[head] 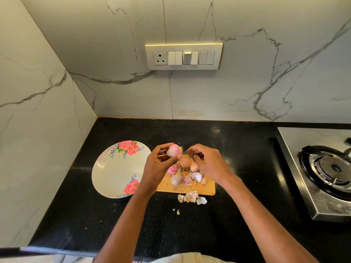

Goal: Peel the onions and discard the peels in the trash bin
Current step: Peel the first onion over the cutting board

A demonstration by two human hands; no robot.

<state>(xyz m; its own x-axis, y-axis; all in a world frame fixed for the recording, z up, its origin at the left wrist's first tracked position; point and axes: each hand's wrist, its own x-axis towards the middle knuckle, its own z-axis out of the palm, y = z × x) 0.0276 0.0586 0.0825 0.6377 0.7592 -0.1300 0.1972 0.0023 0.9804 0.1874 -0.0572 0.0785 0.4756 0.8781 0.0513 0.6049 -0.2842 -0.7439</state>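
Peeling is done above the board (207, 186) so scraps fall there: an onion (173, 149) is gripped by the left hand (158, 164) over its far edge, its tip pinched by the right hand (209, 164). More onions (177, 179) and peels (190, 197) lie on and just before the board; no bin is seen.

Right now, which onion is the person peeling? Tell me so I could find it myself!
Find the black counter and the wooden cutting board beside the flowered plate. Above the board's far end, the left hand grips one pink-and-white onion while the right hand works at its tip. It is the only onion lifted up; the others lie on the board.
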